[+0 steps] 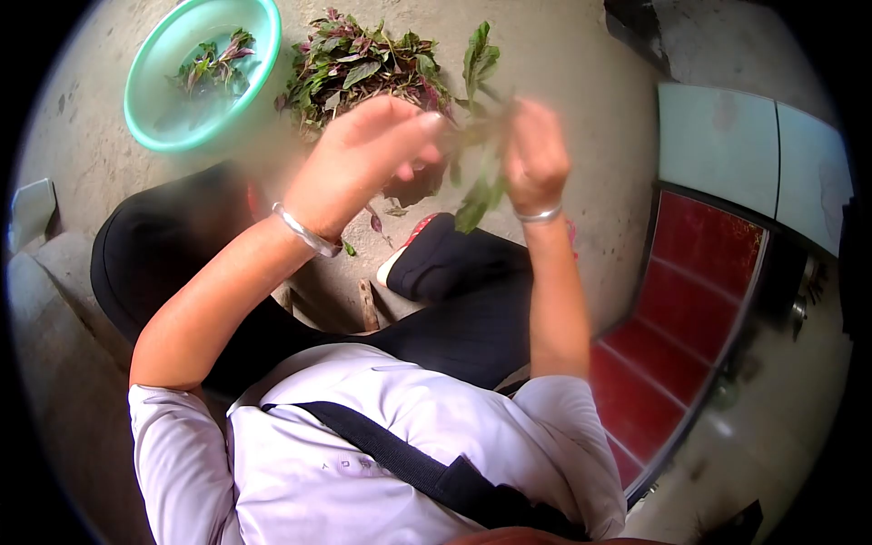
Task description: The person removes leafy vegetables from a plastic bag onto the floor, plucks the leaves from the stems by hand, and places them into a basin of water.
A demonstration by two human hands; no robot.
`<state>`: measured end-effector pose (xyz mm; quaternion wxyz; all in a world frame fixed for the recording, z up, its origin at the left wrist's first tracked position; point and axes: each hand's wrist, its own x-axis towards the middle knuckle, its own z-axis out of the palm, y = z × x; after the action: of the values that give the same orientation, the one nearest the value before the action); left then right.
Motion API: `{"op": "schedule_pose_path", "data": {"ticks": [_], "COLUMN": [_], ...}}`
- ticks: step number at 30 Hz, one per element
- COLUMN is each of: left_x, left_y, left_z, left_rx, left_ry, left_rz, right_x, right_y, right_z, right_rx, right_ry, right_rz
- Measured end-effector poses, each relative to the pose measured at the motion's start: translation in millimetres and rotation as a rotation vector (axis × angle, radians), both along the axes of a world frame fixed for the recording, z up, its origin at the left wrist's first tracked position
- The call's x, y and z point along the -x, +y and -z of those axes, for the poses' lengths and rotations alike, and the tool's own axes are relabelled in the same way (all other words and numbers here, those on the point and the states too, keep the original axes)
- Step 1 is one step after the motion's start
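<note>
My right hand [536,156] is closed around a leafy green stem [480,204], whose leaves hang below and rise above it, smeared by motion. Close to that stem on its left side, my left hand [368,159] has its fingers curled in with thumb and forefinger together; blur hides what is at their tips. Just beyond my left hand lies a pile of green and purple leafy stems [363,68] on the floor. A mint-green plastic basin [136,109] stands to its left, with a few leafy sprigs [216,64] inside.
My black-trousered legs [454,327] are bent beneath my arms, one shoe [400,250] showing near the pile. Loose leaves [350,248] lie on the concrete floor [599,118]. A low unit with red tiled panels [677,309] and pale panels [722,136] stands at the right.
</note>
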<state>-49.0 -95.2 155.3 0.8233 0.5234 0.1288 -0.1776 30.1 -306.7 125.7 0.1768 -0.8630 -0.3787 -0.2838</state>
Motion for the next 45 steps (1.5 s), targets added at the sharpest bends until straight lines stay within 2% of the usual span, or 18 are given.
{"op": "schedule_pose_path", "data": {"ticks": [6, 9, 21, 33, 45], "left_x": [3, 4, 3, 4, 5], "left_y": [-2, 0, 2, 3, -1], "left_z": [10, 7, 16, 14, 29], "left_rx": [0.033, 0.016, 0.295, 0.199, 0.108], "left_ry": [0.024, 0.030, 0.061, 0.084, -0.062], "left_rz": [0.199, 0.228, 0.260, 0.292, 0.246], "right_x": [0, 1, 2, 2, -2], "right_y": [2, 1, -1, 2, -3], "right_z": [2, 3, 0, -1, 4], "right_rx": [0.018, 0.024, -0.048, -0.078, -0.069], "right_ry": [-0.002, 0.006, 0.041, 0.048, 0.068], "right_rz": [-0.003, 0.009, 0.022, 0.014, -0.014]}}
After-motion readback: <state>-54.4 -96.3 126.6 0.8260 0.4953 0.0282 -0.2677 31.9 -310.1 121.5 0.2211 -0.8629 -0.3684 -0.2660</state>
